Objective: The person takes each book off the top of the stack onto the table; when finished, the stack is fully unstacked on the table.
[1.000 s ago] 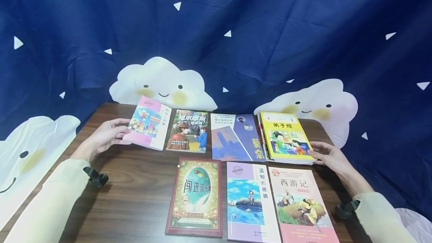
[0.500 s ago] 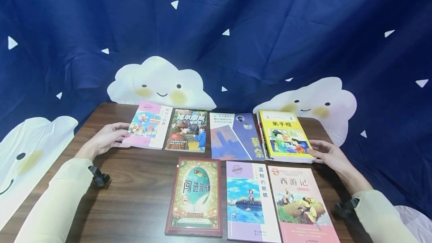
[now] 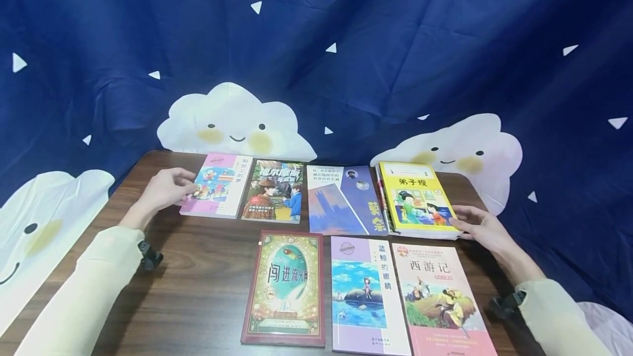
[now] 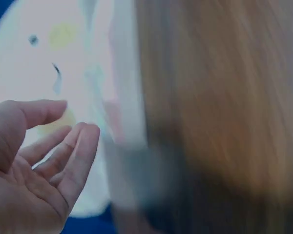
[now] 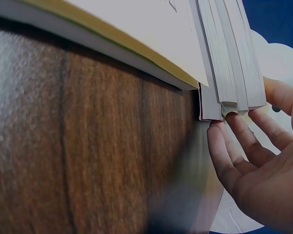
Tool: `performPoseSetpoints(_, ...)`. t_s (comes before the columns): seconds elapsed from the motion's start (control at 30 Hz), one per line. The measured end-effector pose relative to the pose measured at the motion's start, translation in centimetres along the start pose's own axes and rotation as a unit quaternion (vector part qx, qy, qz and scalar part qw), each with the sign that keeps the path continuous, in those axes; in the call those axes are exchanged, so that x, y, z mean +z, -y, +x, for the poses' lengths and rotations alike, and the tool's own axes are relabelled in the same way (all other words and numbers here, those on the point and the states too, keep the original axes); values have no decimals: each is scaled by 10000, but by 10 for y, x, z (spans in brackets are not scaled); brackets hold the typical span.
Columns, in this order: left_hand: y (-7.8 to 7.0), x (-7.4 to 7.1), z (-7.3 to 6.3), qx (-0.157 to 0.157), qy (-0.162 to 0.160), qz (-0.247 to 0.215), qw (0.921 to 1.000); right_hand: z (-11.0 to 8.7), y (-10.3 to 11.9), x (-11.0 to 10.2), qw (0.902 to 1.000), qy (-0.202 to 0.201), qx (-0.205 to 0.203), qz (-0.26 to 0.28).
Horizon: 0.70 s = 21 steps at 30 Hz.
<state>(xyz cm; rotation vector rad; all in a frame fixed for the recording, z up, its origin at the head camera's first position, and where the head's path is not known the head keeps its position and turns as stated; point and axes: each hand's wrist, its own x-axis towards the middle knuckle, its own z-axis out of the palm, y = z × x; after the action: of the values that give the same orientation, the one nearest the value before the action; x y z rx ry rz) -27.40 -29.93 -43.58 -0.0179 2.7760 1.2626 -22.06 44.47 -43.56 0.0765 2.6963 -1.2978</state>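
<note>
A lilac-and-white book [image 3: 217,188] lies flat at the back left of the table. My left hand [image 3: 167,191] is at its left edge, fingers loosely bent; in the left wrist view the thumb and fingers of that hand [image 4: 53,161] stand apart with nothing between them. At the back right, a yellow book [image 3: 417,199] tops a small stack. My right hand [image 3: 479,229] rests at the stack's right side. The right wrist view shows several page edges [image 5: 224,53], with the fingertips of the right hand [image 5: 263,151] touching them, fingers nearly straight.
Between them lie a detective-cover book [image 3: 273,191] and a purple-blue book [image 3: 348,200]. The front row has a red-bordered book [image 3: 284,289], a blue-picture book [image 3: 368,295] and a pink book [image 3: 442,301]. A dark curtain [image 3: 316,26] hangs behind the wooden table [image 3: 198,268].
The lilac-and-white book, earlier tilted in my left hand, has come down flat in line with its neighbour. My left hand has let go of it. The right hand stays at the stack.
</note>
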Motion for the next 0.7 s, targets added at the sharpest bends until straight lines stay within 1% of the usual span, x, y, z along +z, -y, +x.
performPoseSetpoints(0.03,-10,5,0,49,-62,-22,10000,0,0,-1,10000,0,-9,-6)
performPoseSetpoints(0.1,-32,18,-1,219,2,-263,9994,0,-1,-1,10000,5,-9,-40)
performPoseSetpoints(0.17,-55,34,-2,341,184,-505,9980,0,0,-2,10000,14,11,-70)
performPoseSetpoints(0.23,-74,53,-3,458,415,-728,9954,0,1,-1,9999,41,16,-94)
performPoseSetpoints(0.3,-93,74,-4,546,669,-1044,9908,1,2,-1,9999,60,21,-106)
performPoseSetpoints(0.43,-128,119,-5,663,1089,-1730,9766,1,3,0,9999,46,-4,-128)
performPoseSetpoints(0.5,-145,140,-7,646,1301,-2094,9670,1,2,0,9999,25,-10,-117)
performPoseSetpoints(0.6,-171,168,-11,577,1561,-2438,9554,0,2,0,9999,16,-17,-107)
performPoseSetpoints(0.7,-196,193,-16,624,1814,-2689,9439,0,2,1,10000,31,20,-93)
